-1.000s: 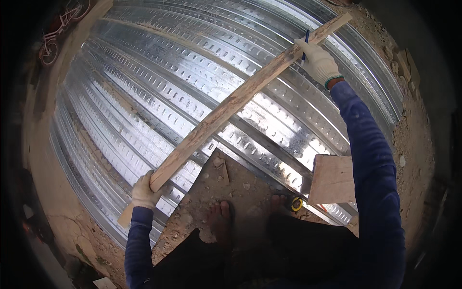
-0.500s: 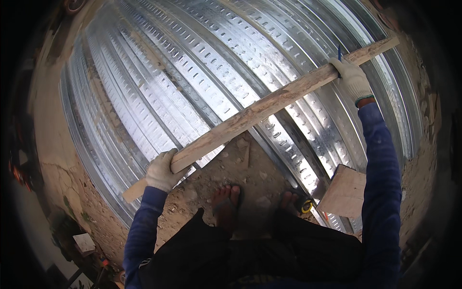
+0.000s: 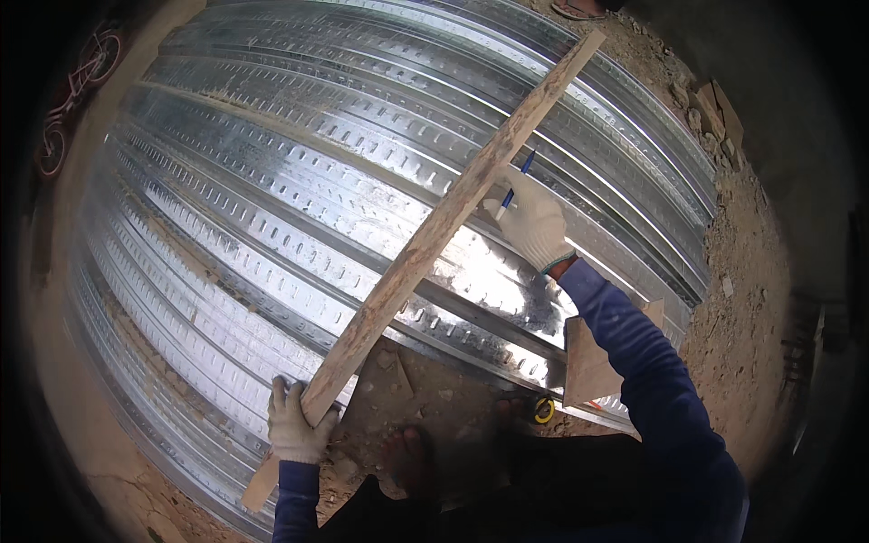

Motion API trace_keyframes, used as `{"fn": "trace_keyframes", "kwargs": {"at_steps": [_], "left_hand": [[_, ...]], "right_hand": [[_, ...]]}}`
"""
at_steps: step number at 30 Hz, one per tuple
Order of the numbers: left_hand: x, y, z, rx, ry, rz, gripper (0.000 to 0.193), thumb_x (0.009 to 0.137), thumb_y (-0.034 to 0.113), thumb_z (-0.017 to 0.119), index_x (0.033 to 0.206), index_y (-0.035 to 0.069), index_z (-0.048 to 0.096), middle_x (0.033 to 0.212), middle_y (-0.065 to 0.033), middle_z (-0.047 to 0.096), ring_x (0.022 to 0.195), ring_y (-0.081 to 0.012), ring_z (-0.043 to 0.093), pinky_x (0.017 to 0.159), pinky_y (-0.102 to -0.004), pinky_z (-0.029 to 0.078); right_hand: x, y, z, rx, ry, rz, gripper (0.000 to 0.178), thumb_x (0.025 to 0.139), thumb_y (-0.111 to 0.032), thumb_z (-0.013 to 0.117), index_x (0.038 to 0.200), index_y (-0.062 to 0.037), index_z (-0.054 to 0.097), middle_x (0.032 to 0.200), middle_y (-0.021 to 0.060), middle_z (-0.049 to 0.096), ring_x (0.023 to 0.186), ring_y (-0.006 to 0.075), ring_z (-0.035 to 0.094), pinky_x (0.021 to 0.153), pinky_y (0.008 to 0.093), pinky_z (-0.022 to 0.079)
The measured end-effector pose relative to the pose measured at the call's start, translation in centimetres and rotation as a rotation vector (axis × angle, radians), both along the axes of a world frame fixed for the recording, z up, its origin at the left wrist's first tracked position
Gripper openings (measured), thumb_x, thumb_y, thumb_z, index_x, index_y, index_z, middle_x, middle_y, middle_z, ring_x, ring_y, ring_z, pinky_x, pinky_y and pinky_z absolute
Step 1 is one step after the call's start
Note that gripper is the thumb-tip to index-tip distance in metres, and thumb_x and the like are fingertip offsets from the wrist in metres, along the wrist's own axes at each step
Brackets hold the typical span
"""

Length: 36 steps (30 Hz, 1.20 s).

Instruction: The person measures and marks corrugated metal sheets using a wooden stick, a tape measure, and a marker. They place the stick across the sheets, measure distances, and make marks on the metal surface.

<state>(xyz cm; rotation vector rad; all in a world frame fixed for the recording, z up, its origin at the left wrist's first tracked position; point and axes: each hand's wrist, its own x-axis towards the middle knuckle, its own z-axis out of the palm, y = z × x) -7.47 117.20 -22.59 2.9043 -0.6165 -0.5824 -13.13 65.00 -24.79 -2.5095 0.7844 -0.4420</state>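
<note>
A long, rough wooden plank lies diagonally across ribbed, galvanized metal decking sheets. My left hand, in a pale knit glove, is closed around the plank close to its near end, beside the cut edge of the sheets. Farther up the plank, my gloved right hand is at its right side. A blue pen is pinched in that hand and sticks up past the fingers. The right fingertips are close to the plank's edge; whether they press on it I cannot tell.
A wooden block stands by my right forearm, and a yellow ring-shaped item lies near my feet. Stony dirt borders the sheets at right, with wood scraps. A bicycle is at far left; another person's foot shows at the top.
The view has turned, so the plank appears steeper. My right hand has come off the plank's far part to its right side, pen still held. My left hand keeps its grip.
</note>
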Motion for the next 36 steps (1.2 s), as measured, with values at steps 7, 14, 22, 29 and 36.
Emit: {"fn": "trace_keyframes", "kwargs": {"at_steps": [7,14,22,29,36], "left_hand": [[-0.1,0.6,-1.8,-0.035,0.041,0.022,0.093,0.067,0.039,0.097,0.147,0.009,0.059,0.173,-0.0272,0.039,0.140,-0.0497,0.059,0.111,-0.0549,0.054],[0.2,3.7,-4.0,-0.069,0.043,0.002,0.096,0.071,0.046,0.094,0.152,0.008,0.057,0.173,-0.0288,0.040,0.143,-0.0505,0.058,0.113,-0.0547,0.053],[0.3,3.7,-4.1,-0.059,0.032,-0.012,0.099,0.073,0.048,0.093,0.153,0.004,0.056,0.172,-0.0315,0.040,0.151,-0.0488,0.051,0.119,-0.0515,0.050],[0.3,3.3,-4.2,-0.158,0.020,-0.019,0.093,0.073,0.037,0.095,0.151,0.004,0.058,0.172,-0.0314,0.040,0.153,-0.0479,0.049,0.121,-0.0496,0.048],[0.0,2.9,-3.6,-0.139,0.019,-0.026,0.093,0.072,0.032,0.096,0.152,0.004,0.057,0.172,-0.0308,0.040,0.151,-0.0480,0.051,0.120,-0.0501,0.048]], "right_hand": [[1.1,1.5,-1.9,0.745,-0.257,-0.565,0.047,0.100,-0.039,0.079,0.135,-0.0099,0.065,0.102,0.0111,0.077,0.091,0.0276,0.077,0.085,0.0418,0.059],[4.4,2.6,-5.0,0.829,-0.440,-0.570,0.046,0.100,-0.034,0.079,0.134,-0.0082,0.064,0.109,0.0094,0.073,0.092,0.0205,0.074,0.083,0.0366,0.059],[4.4,2.2,-4.7,0.922,-0.469,-0.569,0.044,0.100,-0.031,0.079,0.134,-0.0068,0.064,0.110,0.0094,0.074,0.095,0.0208,0.075,0.084,0.0361,0.059],[4.8,1.7,-5.0,0.889,-0.420,-0.570,0.044,0.100,-0.031,0.078,0.133,-0.0071,0.063,0.113,0.0127,0.076,0.103,0.0276,0.075,0.092,0.0403,0.058],[5.2,2.1,-4.9,0.889,-0.400,-0.580,0.045,0.098,-0.033,0.080,0.132,-0.0079,0.065,0.114,0.0116,0.076,0.105,0.0273,0.075,0.093,0.0403,0.057]]}}
